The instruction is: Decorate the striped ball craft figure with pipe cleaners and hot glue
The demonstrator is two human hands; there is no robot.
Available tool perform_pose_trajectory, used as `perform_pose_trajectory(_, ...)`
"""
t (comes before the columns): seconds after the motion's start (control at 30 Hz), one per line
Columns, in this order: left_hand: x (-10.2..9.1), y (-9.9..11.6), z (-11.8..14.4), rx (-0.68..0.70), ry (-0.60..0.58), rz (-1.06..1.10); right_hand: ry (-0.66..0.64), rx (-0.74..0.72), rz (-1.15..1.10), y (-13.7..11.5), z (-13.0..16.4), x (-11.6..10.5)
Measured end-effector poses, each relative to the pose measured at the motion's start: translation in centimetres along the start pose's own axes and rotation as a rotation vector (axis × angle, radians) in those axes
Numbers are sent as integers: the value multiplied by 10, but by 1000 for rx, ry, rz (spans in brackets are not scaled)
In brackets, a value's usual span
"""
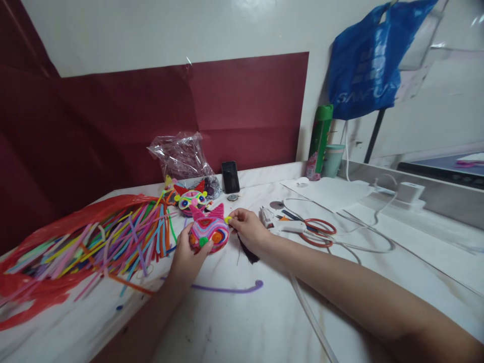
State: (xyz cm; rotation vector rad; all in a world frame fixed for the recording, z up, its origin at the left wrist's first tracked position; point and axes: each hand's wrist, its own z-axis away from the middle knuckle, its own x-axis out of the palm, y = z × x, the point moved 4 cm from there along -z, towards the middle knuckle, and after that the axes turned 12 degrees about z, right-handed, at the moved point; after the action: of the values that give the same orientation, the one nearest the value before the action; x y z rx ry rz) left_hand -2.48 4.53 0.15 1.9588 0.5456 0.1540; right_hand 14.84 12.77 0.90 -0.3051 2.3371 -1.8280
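Note:
My left hand (188, 254) grips a pink cat-shaped figure (209, 230) wound from coloured pipe cleaners, holding it on the white marble table (264, 322). My right hand (247, 227) pinches a small yellow piece (228, 220) against the figure's right side. A dark tuft (247, 252) lies under my right wrist. A second, similar figure (191, 199) with big eyes sits just behind. A loose purple pipe cleaner (230, 289) lies on the table in front of my hands.
A red bag with several pipe cleaners (94, 242) spreads at the left. A glue gun (278, 224), red-handled scissors (319, 229) and white cables (363, 237) lie at the right. A phone (230, 176), a clear bag (181, 156), a green can (320, 136) and a blue bag (365, 65) stand behind.

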Motion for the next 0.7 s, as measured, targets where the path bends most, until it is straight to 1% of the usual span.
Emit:
perform_pose_trajectory(0.07,1,2,1,-4,-3,-20,3,-1,1,2,-1,0)
perform_pose_trajectory(0.2,6,12,6,-27,-50,-59,24,6,-11,8,-4,-3)
perform_pose_trajectory(0.3,9,17,8,4,-83,-115,26,15,-22,11,-5,-4)
perform_pose_trajectory(0.43,8,14,7,56,-88,-203,10,24,-32,9,-3,-5)
perform_pose_trajectory(0.53,7,11,5,88,-93,-215,10,26,-38,8,-2,-4)
perform_pose_trajectory(0.7,6,14,5,105,-85,-264,8,13,-42,11,-4,-3)
